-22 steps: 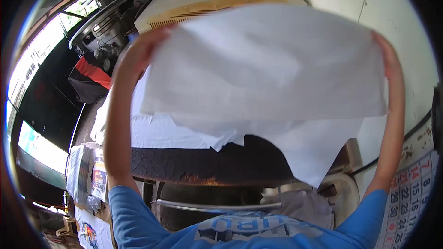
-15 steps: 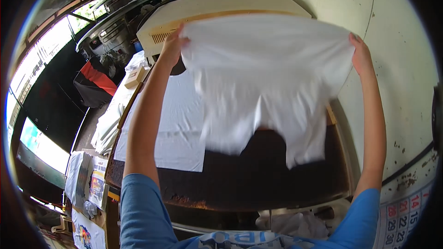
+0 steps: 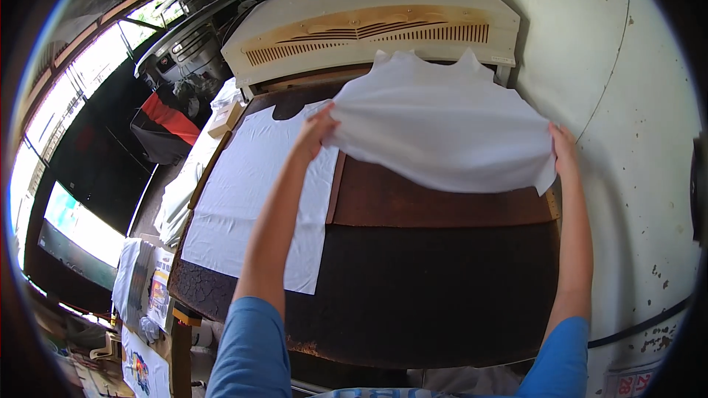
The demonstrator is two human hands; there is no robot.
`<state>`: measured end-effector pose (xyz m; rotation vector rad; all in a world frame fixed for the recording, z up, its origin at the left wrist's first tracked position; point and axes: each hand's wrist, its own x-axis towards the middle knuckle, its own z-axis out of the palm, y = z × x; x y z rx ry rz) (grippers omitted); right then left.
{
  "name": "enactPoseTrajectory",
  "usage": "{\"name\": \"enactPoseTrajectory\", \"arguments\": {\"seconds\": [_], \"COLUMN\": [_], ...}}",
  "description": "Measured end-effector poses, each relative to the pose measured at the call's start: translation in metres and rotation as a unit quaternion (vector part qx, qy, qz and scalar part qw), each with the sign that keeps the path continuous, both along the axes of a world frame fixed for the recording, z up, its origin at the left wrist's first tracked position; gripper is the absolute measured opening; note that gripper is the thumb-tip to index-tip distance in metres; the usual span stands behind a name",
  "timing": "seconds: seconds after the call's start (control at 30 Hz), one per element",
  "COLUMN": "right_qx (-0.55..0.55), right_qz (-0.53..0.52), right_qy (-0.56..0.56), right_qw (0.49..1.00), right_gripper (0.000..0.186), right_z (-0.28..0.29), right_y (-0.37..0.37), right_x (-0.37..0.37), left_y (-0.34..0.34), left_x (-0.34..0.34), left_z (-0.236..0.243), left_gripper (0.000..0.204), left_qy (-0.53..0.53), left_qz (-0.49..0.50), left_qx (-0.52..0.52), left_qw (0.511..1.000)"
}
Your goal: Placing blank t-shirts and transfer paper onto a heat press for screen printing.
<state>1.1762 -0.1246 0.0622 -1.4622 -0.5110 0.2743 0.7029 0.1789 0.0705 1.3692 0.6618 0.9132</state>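
White cloth is at the upper right of the frame, strung between both hands, long axis left to right, right end a bit lower. Left hand grips its left corner near frame centre; right hand pinches its right corner at the right of the frame, near the wall. Neither hand is nearer; one at each end. Key relation: cloth hangs in front of the hands, toward the top of the frame, over the brown board on the dark desk; notched edge points up at the vented machine, near edge sags between the grips. Can't tell if it touches the desk. Second cloth lies flat at left-centre, long axis running up the frame, just beside the board; left forearm crosses above it.
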Motion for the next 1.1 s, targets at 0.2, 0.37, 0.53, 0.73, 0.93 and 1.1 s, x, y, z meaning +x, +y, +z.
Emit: {"name": "enactPoseTrajectory", "arguments": {"seconds": [0.2,0.37,0.53,0.73,0.93,1.1], "right_qx": [-0.094,-0.238,-0.332,-0.275,-0.287,-0.323], "right_qz": [0.019,0.067,0.187,0.009,-0.017,-0.047], "right_qy": [0.009,0.034,0.021,-0.066,-0.146,-0.224], "right_qw": [0.995,0.968,0.925,0.959,0.947,0.918], "right_gripper": [0.019,0.017,0.014,0.017,0.023,0.024], "right_z": [-0.083,-0.1,-0.098,-0.088,-0.098,-0.114], "right_y": [-0.027,-0.07,-0.118,-0.179,-0.206,-0.221], "right_x": [-0.025,-0.047,-0.099,-0.118,-0.131,-0.129], "left_y": [-0.043,-0.094,-0.148,-0.218,-0.261,-0.275], "left_x": [-0.016,-0.045,-0.085,-0.094,-0.111,-0.111], "left_z": [-0.089,-0.131,-0.13,-0.117,-0.12,-0.112], "left_gripper": [0.06,0.052,0.034,0.018,0.016,0.015], "left_qy": [0.071,0.043,0.258,0.268,0.265,0.304], "left_qz": [-0.027,-0.053,-0.058,0.044,0.082,0.079], "left_qx": [-0.178,-0.196,0.067,0.035,0.086,0.116], "left_qw": [0.981,0.978,0.962,0.962,0.957,0.942]}}
